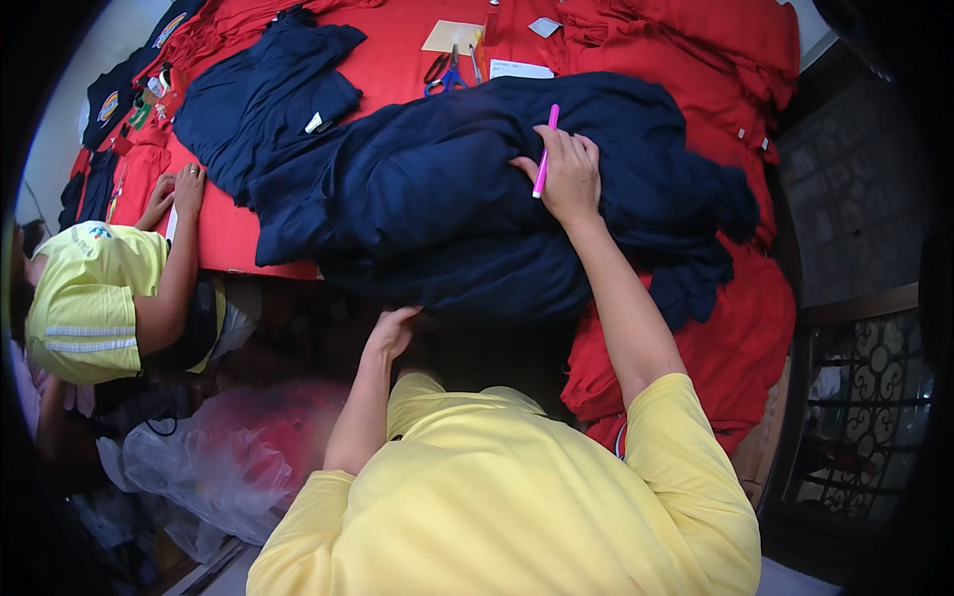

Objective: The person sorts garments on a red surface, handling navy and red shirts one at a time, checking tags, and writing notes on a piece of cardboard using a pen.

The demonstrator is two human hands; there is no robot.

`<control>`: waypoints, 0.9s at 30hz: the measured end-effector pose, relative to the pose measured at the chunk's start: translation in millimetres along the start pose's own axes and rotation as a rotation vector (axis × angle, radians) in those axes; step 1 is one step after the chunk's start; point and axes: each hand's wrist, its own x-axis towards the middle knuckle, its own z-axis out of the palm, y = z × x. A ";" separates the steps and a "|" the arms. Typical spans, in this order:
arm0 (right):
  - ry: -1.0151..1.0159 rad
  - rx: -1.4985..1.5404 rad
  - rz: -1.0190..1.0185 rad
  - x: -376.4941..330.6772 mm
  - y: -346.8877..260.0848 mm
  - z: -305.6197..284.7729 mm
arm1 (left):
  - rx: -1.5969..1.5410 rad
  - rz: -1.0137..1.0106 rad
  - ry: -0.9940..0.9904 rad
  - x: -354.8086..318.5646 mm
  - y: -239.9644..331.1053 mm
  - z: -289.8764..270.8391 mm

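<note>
A heap of navy blue fabric (pixel 417 199), crumpled and seemingly a garment, lies in front of me across the table. My right hand (pixel 572 177) rests on top of it and holds a slim pink marker (pixel 546 149) between thumb and fingers. Down at the fabric's near edge, my left hand (pixel 394 334) is closed on the hanging cloth, its fingers partly hidden. A second navy garment (pixel 273 99) with a small white tag (pixel 315 123) lies to the left, touching the heap.
Blue-handled scissors (pixel 447 77), a white paper slip (pixel 520 70) and a tan card (pixel 453 37) lie beyond the heap on red cloth (pixel 397 40). A co-worker in a yellow shirt (pixel 94 298) leans at the left. Below sits a clear plastic bag (pixel 214 452). Red fabric (pixel 735 348) hangs at right.
</note>
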 end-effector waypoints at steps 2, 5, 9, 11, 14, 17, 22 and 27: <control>0.004 -0.007 -0.012 -6.8 4.4 -3.3 | 0.192 -0.188 -0.039 -7.8 2.7 17.5; -0.012 -0.025 0.000 -10.3 10.9 -7.0 | 0.224 -0.197 -0.123 -48.7 7.7 54.1; -0.011 -0.014 0.014 -9.5 1.5 -5.9 | 0.027 -0.212 -0.236 -116.1 18.8 45.7; -0.003 0.007 0.020 -6.1 -0.5 -7.3 | -0.058 -0.209 -0.292 -132.6 23.9 46.2; -0.019 0.173 0.076 -3.5 1.0 -17.2 | -0.258 -0.161 -0.441 -141.4 35.2 72.0; -0.091 0.642 0.322 6.5 4.9 -37.6 | -0.506 0.112 -0.447 -136.8 106.2 146.9; 0.178 0.994 0.418 11.6 -5.8 -74.8 | -0.320 0.354 -0.433 -61.0 193.0 166.8; 0.068 1.095 0.571 -13.3 -39.1 -101.3 | -0.169 0.280 -0.365 -45.7 201.9 173.3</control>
